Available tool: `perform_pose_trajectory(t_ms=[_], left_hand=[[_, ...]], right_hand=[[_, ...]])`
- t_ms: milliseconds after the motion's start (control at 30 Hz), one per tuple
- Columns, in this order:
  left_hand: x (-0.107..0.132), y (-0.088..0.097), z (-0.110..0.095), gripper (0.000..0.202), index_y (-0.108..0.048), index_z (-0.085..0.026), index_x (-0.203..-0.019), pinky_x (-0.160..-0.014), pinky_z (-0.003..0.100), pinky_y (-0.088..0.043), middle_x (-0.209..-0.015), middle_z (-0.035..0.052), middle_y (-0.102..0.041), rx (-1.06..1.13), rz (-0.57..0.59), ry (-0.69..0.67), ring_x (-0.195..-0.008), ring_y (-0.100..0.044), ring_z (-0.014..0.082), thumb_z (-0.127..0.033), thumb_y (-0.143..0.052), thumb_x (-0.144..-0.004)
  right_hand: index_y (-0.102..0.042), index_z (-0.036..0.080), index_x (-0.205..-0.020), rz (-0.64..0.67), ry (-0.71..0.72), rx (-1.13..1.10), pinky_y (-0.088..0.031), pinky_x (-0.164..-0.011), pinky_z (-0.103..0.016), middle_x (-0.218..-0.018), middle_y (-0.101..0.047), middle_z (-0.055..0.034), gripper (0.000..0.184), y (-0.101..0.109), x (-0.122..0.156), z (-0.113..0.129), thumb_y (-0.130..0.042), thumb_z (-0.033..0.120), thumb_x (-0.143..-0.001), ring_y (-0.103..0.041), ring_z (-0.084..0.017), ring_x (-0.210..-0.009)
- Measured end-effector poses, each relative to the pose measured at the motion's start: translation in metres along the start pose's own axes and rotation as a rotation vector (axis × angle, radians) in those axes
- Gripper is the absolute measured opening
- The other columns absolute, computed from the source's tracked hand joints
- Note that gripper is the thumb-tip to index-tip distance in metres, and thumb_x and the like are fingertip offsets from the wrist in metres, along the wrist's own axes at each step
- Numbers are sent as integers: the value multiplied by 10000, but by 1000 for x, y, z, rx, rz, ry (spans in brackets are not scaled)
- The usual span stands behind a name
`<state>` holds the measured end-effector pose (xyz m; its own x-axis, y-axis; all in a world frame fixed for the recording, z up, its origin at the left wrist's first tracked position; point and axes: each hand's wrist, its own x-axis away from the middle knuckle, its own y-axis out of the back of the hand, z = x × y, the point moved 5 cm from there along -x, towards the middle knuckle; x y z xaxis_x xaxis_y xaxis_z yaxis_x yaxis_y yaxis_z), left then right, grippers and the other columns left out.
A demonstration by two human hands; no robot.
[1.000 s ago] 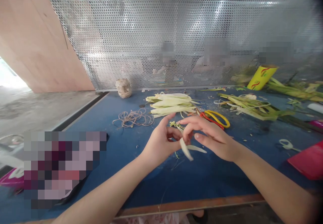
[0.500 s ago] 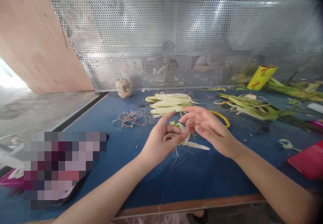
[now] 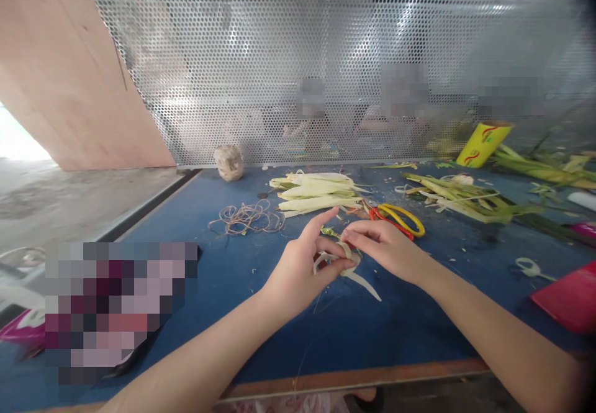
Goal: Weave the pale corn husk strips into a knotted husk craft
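Observation:
My left hand point(image 3: 295, 270) pinches a pale corn husk strip point(image 3: 365, 285) between thumb and fingertips, its index finger raised. The strip curls around near the fingertips, and one long end hangs down to the right. At the upper part of the same piece, my right hand point(image 3: 391, 250) has its thumb and fingers pressed together. A small green tuft point(image 3: 330, 232) shows between the hands. Just behind the right hand lie scissors point(image 3: 401, 217) with yellow and red handles. Beyond the hands rests a pile of pale green corn husks point(image 3: 321, 190).
Tangled twine point(image 3: 246, 217) and a rough whitish lump point(image 3: 228, 163) lie left on the blue table point(image 3: 223, 320). At right are green stalks point(image 3: 465, 199), a yellow roll point(image 3: 484, 145) and a red object point(image 3: 568, 298). A perforated metal screen point(image 3: 279, 53) stands behind; people sit beyond.
My right hand has come down, and its spread fingers have closed on the husk strip. The scissors behind it now show more. The strip's loose end has swung downward.

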<state>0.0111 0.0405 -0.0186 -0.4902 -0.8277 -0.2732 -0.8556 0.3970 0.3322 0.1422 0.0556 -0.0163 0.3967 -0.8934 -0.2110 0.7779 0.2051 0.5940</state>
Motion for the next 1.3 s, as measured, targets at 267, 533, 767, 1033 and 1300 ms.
perform_pose_trajectory(t_ms=[267, 533, 767, 1033, 1300], left_hand=[[-2, -1, 3, 855, -129, -198, -1364, -623, 290, -490, -726, 31, -658, 120, -57, 67, -677, -617, 167, -212, -655, -690], [-5, 1, 10, 971, -42, -152, -1366, -455, 211, -458, -682, -6, -622, 414, -136, 265, -510, -550, 95, -128, -677, -631], [-5, 2, 11, 899, -130, -110, -1342, -459, 240, -481, -632, -17, -620, 439, -154, 332, -475, -570, 110, -68, -667, -623], [-6, 1, 12, 888, -161, -91, -1324, -472, 242, -483, -618, -26, -614, 404, -149, 339, -449, -555, 96, -54, -678, -603], [-8, 5, 11, 872, -171, -109, -1329, -486, 233, -472, -628, -6, -626, 401, -150, 304, -489, -553, 98, -64, -668, -614]], right_hand=[[-614, 196, -745, -122, 145, -354, -432, -715, -283, -906, -610, -42, 103, 7, 1, 4, -618, 299, -746, -555, -170, -859], [-572, 187, -759, 12, 239, -465, -427, -618, -252, -715, -558, -5, 118, 3, 7, 13, -642, 280, -740, -514, -116, -670], [-602, 217, -767, -86, 317, -363, -408, -672, -285, -731, -576, -3, 35, 9, 7, 13, -627, 214, -743, -512, -139, -724], [-580, 217, -784, -71, 293, -223, -397, -640, -246, -747, -540, 9, 103, 8, 8, 15, -590, 126, -737, -481, -120, -697], [-576, 193, -756, -28, 371, 19, -408, -714, -283, -729, -543, -6, 80, 5, 10, 23, -559, 115, -765, -512, -136, -730]])
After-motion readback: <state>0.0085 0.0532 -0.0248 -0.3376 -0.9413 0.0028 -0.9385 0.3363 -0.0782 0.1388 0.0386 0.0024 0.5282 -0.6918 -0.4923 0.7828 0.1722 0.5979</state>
